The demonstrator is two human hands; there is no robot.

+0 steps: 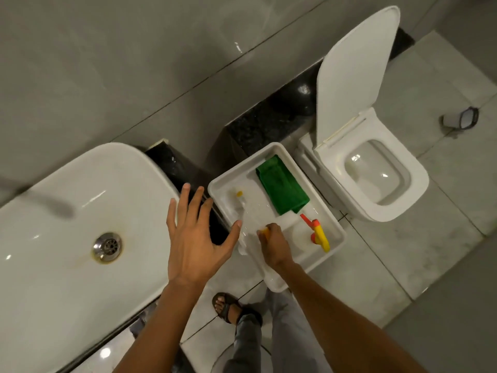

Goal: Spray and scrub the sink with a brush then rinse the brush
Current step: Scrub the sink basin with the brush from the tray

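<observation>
Your right hand (273, 244) is closed on something yellow in the tray (333, 224) – brush, I judge – so lift it clear toward the sink (67, 211) at nine o'clock, left hand (193, 235) spread, empty.

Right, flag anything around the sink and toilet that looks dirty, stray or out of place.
Two things. A brownish stain rings the drain in the sink and smears outward from it. A small dark-framed mirror-like object lies loose on the floor tiles right of the toilet.
</observation>
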